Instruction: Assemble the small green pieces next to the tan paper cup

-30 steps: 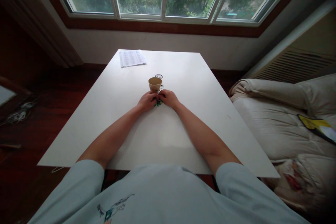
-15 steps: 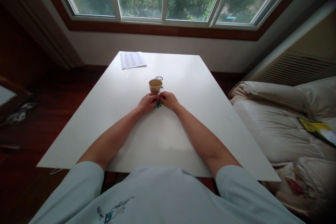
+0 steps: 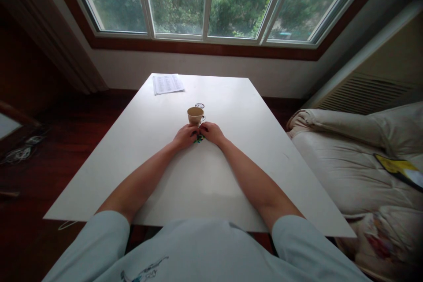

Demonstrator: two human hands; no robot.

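Note:
My left hand (image 3: 186, 135) and my right hand (image 3: 212, 132) meet at the middle of the white table (image 3: 205, 176), fingers curled in toward each other. Whatever the fingertips pinch is too small to make out. Just below them on the tabletop lies a little cluster of small green, blue and yellow pieces (image 3: 199, 139), partly covered by the fingers. A tan cup (image 3: 195, 115) stands upright right behind my hands, its handle on the right and its base hidden by them. Beyond the cup lies a thin dark loop (image 3: 199, 105), perhaps a cord.
Printed papers (image 3: 168, 84) lie at the table's far left corner. A pale padded sofa (image 3: 333, 158) runs along the right, with a yellow and black item (image 3: 395, 165) on it. Past the far edge is a window (image 3: 205, 4). Cables (image 3: 21, 154) lie on the floor at left.
The view has tilted up slightly, so the table and hands appear lower. Both hands keep the same place by the cup, with no clear change in their grip.

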